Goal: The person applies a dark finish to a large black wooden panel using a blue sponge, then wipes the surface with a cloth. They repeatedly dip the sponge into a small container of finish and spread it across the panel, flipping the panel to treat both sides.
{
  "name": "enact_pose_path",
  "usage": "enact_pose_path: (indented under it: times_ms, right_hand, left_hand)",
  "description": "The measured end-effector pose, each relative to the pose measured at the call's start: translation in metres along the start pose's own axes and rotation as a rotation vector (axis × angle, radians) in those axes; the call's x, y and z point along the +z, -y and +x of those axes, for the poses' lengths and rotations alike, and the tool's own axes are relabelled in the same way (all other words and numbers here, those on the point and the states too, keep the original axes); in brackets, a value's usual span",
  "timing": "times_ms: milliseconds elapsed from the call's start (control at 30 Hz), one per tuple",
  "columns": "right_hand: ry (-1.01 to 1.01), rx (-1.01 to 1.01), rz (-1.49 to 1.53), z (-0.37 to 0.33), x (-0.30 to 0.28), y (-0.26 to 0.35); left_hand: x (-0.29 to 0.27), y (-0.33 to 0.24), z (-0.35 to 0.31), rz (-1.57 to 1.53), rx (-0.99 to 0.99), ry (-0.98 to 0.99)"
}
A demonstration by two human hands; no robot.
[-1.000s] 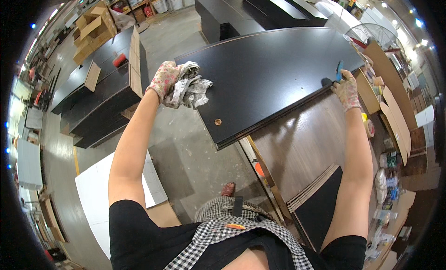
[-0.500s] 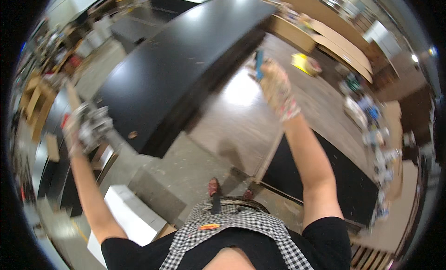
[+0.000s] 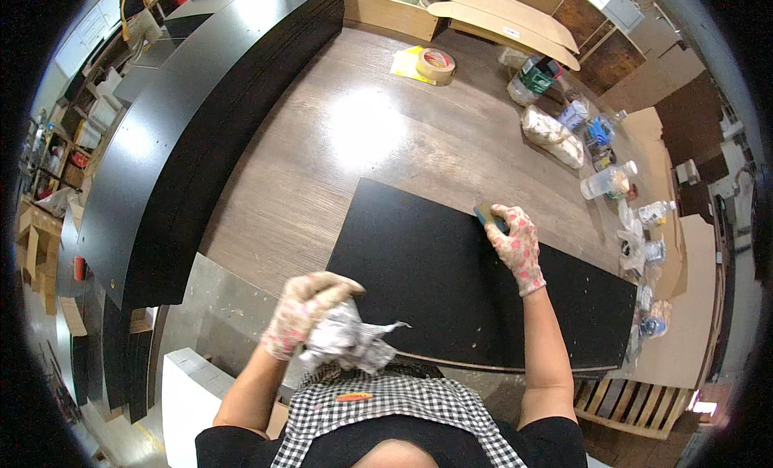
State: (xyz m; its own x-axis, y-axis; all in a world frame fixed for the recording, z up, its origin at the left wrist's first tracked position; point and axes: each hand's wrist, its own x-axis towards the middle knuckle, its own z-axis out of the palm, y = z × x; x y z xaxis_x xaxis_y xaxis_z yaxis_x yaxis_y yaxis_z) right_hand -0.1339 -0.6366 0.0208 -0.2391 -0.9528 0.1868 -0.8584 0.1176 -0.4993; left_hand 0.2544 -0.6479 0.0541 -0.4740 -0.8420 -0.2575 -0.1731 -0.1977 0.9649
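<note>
In front of me a black panel (image 3: 411, 267) lies flat on the wood-grain tabletop (image 3: 282, 186). My right hand (image 3: 518, 246), in a pink-spotted glove, is closed on a small blue and tan block (image 3: 488, 217) at the panel's far edge; I cannot make out its exact kind. My left hand (image 3: 299, 313), gloved alike and slightly blurred, is closed around a crumpled whitish rag (image 3: 346, 339). The rag hangs by the panel's near left corner, close to my checked apron (image 3: 394, 387).
A tall stack of curved black panels (image 3: 185, 105) stands along the left. Tan tape (image 3: 436, 64) rests on a yellow sheet at the back. Bottles (image 3: 608, 180) and a white bundle (image 3: 552, 136) line the right side. A white box (image 3: 189, 395) stands at lower left.
My view has turned, so the panel stack now sits further left. Both hands have come down and in towards the panel: the left with the rag, the right with the block.
</note>
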Motion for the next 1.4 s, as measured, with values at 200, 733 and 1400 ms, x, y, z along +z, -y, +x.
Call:
enact_pose_path:
  times_ms: [200,733,1400]
  right_hand:
    - [0.041,-0.266,-0.051,0.018,0.039,0.018]
    - [0.1,-0.213,-0.07,0.067,0.06,0.103]
    - [-0.055,-0.004,-0.274,-0.018,-0.006,-0.017]
  left_hand:
    - [0.062,0.008,0.033,0.198,0.051,0.068]
    - [0.045,0.028,0.069,0.206,0.185,0.408]
    - [0.062,0.024,0.089,0.358,0.23,0.46]
